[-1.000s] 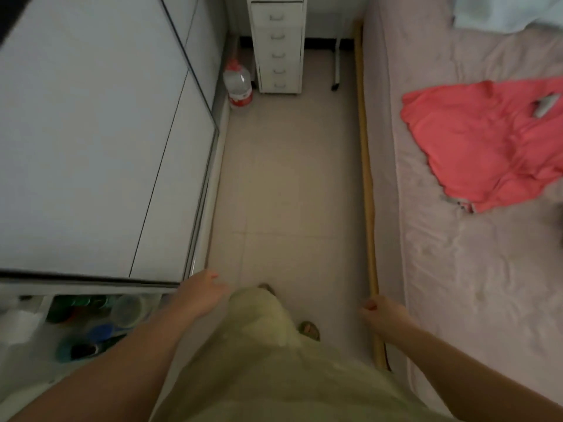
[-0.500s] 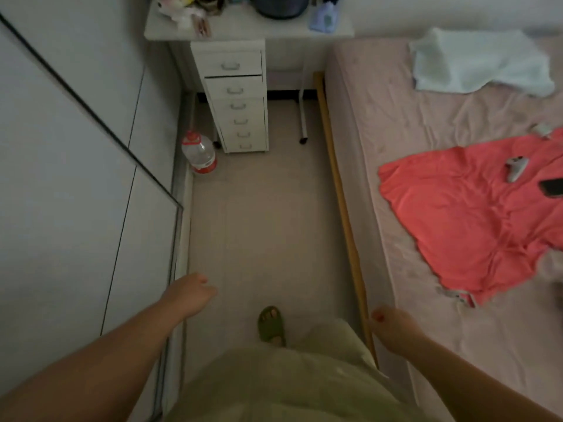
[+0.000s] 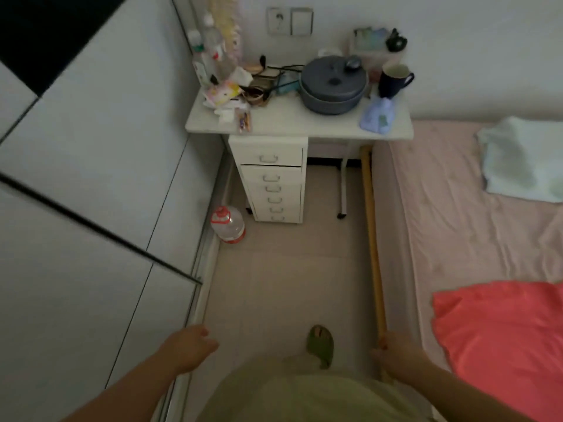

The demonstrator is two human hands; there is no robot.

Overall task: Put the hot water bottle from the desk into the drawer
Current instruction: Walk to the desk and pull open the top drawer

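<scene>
A pale blue hot water bottle (image 3: 378, 116) lies on the right front part of the white desk (image 3: 292, 124) at the far end of the room. Under the desk stands a white drawer unit (image 3: 272, 181) with several handled drawers, all pushed in. My left hand (image 3: 189, 348) hangs low at the left, empty, with its fingers loosely apart. At the lower right, my right hand (image 3: 396, 354) is curled with nothing in it, beside the wooden bed rail (image 3: 373, 248). Both hands are far from the desk.
A grey lidded pot (image 3: 333, 83), a dark mug (image 3: 393, 79), bottles and clutter (image 3: 231, 92) crowd the desk. A water jug (image 3: 228, 224) stands on the floor by the wardrobe (image 3: 91, 178). The bed (image 3: 463, 223) with a red cloth (image 3: 502, 333) fills the right.
The view has tilted up and moved forward, so the desk top and its objects have come into sight. Both hands still hang low and empty.
</scene>
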